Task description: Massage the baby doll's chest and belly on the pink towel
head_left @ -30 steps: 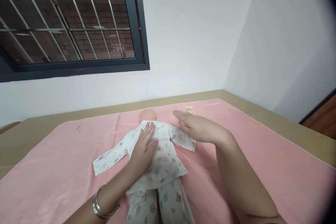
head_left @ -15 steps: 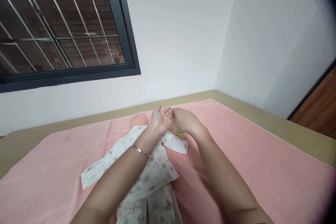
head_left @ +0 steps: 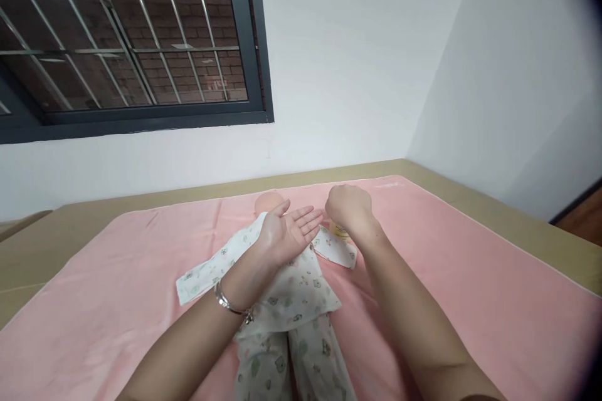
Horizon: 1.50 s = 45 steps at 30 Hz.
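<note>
Palm upward, the left hand lies flat with its four fingers outstretched and close together, the thumb standing apart; it holds nothing, and I cannot tell whether its back touches the shirt beneath it. One silver bracelet, with a small dangling charm, rings that wrist.

Just beyond those fingertips, the right hand is bent over with its back showing and its fingers curled in. One yellow item shows partly below it; the fingertips are hidden, so I cannot tell if they pinch it.

Under and around the left hand lies one doll in white printed clothes: one shirt and one pair of trousers. Its round head is just past the left thumb. Of the two sleeves, one reaches out to the left of that hand, the other passes just below the right hand. Two trouser legs run from beneath the left hand toward the person.

Farther out, one pink mat spreads on both sides of the hands, over a tan surface. Beyond and left of the hands is one dark-framed window.
</note>
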### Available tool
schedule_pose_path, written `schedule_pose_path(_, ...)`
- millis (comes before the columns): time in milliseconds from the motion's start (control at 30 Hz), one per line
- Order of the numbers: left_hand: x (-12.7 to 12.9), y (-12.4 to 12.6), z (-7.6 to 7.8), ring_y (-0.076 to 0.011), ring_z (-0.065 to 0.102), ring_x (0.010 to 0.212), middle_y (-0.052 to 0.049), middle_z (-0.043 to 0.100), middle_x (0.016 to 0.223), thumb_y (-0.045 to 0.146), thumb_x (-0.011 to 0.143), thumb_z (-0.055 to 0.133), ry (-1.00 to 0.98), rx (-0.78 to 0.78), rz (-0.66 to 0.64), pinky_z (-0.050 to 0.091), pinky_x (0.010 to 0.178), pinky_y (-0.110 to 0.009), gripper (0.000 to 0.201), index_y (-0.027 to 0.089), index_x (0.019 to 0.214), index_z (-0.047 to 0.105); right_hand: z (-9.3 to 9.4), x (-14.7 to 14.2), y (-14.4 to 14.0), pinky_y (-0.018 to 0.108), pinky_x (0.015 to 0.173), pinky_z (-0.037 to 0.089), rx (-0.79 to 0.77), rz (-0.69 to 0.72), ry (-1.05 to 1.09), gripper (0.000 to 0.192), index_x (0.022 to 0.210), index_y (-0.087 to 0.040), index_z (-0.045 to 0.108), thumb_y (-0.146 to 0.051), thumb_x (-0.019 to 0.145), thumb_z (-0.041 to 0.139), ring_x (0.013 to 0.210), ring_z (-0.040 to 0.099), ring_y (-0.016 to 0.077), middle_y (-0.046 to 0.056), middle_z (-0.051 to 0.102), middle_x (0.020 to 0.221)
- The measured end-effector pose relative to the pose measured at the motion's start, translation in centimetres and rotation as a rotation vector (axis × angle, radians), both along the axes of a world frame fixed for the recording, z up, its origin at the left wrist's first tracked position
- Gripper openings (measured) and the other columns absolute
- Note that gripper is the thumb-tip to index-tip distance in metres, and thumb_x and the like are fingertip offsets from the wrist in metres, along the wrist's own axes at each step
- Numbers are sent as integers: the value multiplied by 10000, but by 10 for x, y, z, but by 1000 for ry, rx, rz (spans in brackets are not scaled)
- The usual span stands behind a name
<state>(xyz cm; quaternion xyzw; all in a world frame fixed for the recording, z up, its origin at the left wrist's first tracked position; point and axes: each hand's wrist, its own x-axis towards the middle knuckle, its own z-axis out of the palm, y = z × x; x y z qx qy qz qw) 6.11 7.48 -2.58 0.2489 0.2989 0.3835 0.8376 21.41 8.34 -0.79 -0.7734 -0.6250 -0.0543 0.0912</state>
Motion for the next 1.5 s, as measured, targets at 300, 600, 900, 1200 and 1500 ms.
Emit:
schedule_pose_path(300, -59, -43, 19, -264, 546, 1231, -194, 527, 1365, 402, 909, 379, -127, 18, -17, 448, 1033, -373, 564, 50, 1349, 419, -5, -23, 6, 329, 707, 482, -54, -88, -86, 313, 955, -115, 715, -245, 897, 436, 887, 676, 268, 218, 698, 922)
schedule_pose_path(600, -81, -54, 23, -257, 583, 1187, -208, 578, 1301, 332, 901, 377, -185, 41, 49, 450, 1030, -362, 505, 28, 1290, 483, -35, -40, -1, 391, 793, 472, -20, -113, -343, 530, 1180, 22, 599, -395, 956, 362, 1202, 488, 340, 313, 465, 1350)
schedule_pose_path(900, -93, -59, 22, -256, 597, 1167, -198, 603, 1273, 311, 896, 395, -164, 70, 70, 435, 1041, -366, 464, 37, 1249, 521, -50, -28, -1, 521, 1061, 272, -133, -91, -297, 681, 1465, -115, 312, -548, 940, 323, 1422, 161, 364, 220, 222, 1537)
schedule_pose_path(1200, -86, -55, 16, -250, 547, 1228, -183, 556, 1332, 336, 888, 437, -87, 53, 158, 416, 1056, -352, 451, 66, 1238, 521, -14, -58, -62, 513, 1113, 273, 191, 367, 11, 639, 1487, -117, 243, -494, 972, 280, 1437, 150, 321, 180, 182, 1560)
schedule_pose_path(1500, -111, -57, 45, -233, 390, 1363, -132, 496, 1404, 558, 928, 235, -219, 287, 107, 269, 1140, -415, 624, 150, 1366, 412, -30, -127, -113, 589, 1144, 204, 354, 1050, 107, 799, 1495, -24, 98, -500, 937, 414, 1445, -9, 339, 221, 124, 1559)
